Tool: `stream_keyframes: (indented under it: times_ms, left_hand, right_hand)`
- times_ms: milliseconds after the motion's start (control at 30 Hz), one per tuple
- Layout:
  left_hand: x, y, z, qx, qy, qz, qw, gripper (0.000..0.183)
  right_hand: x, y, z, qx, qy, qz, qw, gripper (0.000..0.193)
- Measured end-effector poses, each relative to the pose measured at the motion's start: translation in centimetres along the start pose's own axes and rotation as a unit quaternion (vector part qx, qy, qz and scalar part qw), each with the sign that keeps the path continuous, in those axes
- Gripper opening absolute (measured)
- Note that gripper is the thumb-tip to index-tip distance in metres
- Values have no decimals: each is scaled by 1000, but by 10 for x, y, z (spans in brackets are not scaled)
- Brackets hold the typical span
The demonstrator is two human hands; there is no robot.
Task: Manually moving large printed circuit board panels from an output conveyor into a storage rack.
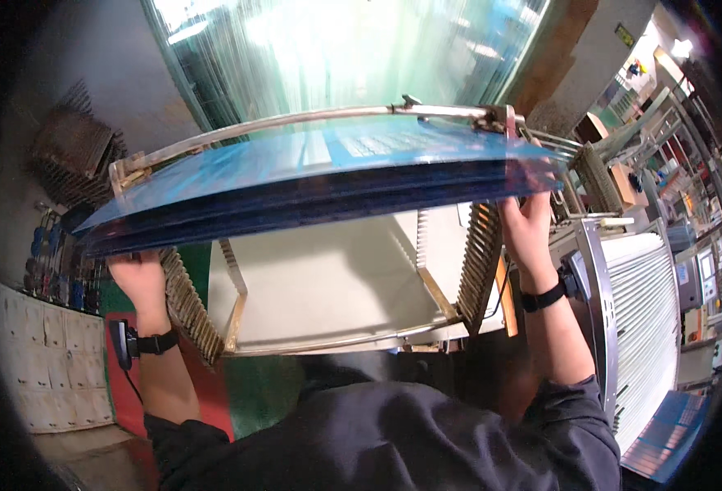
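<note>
Head view: one stack of translucent blue sheets (320, 192), several layers thick, spanning the middle of the frame on a slant, left end lower. Left hand (138, 274): closed on the left end from below, fingers mostly hidden by the near edge. Right hand (526, 214): gripping the right end, thumb low at the near edge, fingers partly showing through the blue. Grip set at opposite ends, presumably because sheets so wide and thin would sag or slide if held from one side. Beneath and around the stack: one open rack with a metal top bar (279, 123), notched side rails (480, 270) and a pale base panel (320, 278) (whether the stack touches the rails cannot be told). Rails face each other across the rack, probably so that notches can carry a panel's two edges level. Right of the frame: one slotted rack of white sheets (643, 303), closely spaced, likely to keep surfaces apart. Lower right: a further blue panel (668, 434). Lower left: pale lockers (46, 360).
</note>
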State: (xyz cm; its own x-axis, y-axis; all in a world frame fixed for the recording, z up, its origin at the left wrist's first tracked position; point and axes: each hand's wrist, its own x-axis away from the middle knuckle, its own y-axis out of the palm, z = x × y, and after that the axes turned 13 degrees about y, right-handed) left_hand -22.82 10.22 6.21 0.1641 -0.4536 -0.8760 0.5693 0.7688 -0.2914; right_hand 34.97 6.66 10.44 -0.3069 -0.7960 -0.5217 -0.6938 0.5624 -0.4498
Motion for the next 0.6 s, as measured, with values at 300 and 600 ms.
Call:
stream_keyframes:
  times_ms: [300, 600]
  left_hand:
    - [1, -10, 14, -68, 48, -53, 995, 46]
    - [-2, -8, 11, -59, 71, -40, 995, 46]
  right_hand:
    - [17, -1, 1, -149, 79, -38, 985, 61]
    - [14, 1, 3, -218, 95, -55, 970, 62]
